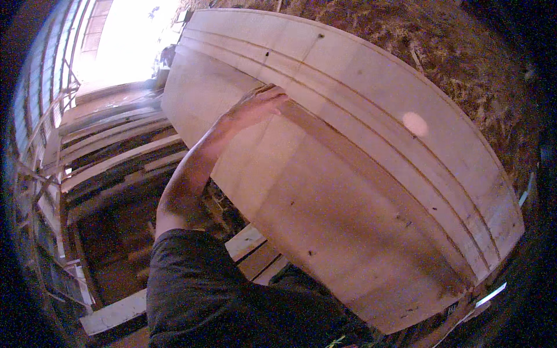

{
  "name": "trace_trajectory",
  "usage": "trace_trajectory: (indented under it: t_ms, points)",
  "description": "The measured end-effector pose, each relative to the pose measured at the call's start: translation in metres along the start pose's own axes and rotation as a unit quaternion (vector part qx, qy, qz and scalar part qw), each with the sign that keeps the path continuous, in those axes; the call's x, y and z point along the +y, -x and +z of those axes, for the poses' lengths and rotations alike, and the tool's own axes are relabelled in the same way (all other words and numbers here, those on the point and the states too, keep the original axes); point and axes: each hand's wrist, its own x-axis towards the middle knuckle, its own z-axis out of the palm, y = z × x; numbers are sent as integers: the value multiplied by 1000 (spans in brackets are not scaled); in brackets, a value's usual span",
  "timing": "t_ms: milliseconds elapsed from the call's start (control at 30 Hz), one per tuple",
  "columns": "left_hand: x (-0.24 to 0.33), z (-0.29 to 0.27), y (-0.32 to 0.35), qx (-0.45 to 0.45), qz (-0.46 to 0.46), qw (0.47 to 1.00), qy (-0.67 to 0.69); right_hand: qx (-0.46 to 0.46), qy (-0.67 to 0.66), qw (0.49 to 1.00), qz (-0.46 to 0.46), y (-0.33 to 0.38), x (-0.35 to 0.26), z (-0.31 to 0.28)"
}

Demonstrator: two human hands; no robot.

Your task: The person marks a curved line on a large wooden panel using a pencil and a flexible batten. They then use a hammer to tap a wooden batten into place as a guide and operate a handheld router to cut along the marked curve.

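Observation:
A long, pale wooden board (325, 191) with small dark knots fills the middle of the head view, running from upper left to lower right. My left hand (261, 103) is on its far edge, fingers bent over and closed against it; the fingertips are partly hidden. Just beyond that edge lies a wide wooden piece (371, 110) marked by long dark parallel lines, with a few dark holes or knots. My right hand does not show.
Several long planks (116, 145) lie at the left. Rough brown ground, perhaps strewn with shavings (400, 40), borders the wood at the upper right. Bright light enters through an opening (133, 40) at the upper left, beside a slatted wall (43, 98). Short timber pieces (249, 246) lie beneath my arm.

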Motion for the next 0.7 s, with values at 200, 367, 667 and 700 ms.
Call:
trace_trajectory:
  t_ms: [200,367,667,700]
  points:
    - [22,3,-12,-29,-3,999,-14,-4,5,1000,2,-14,2,7]
    - [31,7,-17,2,13,1000,-25,-6,6,1000,4,-22,2,15]
    - [25,26,-26,-38,-36,996,67,-5,9,1000,7,-21,8,15]
    - [18,36,-10,-28,-57,989,130,-12,13,1000,5,-23,6,18]
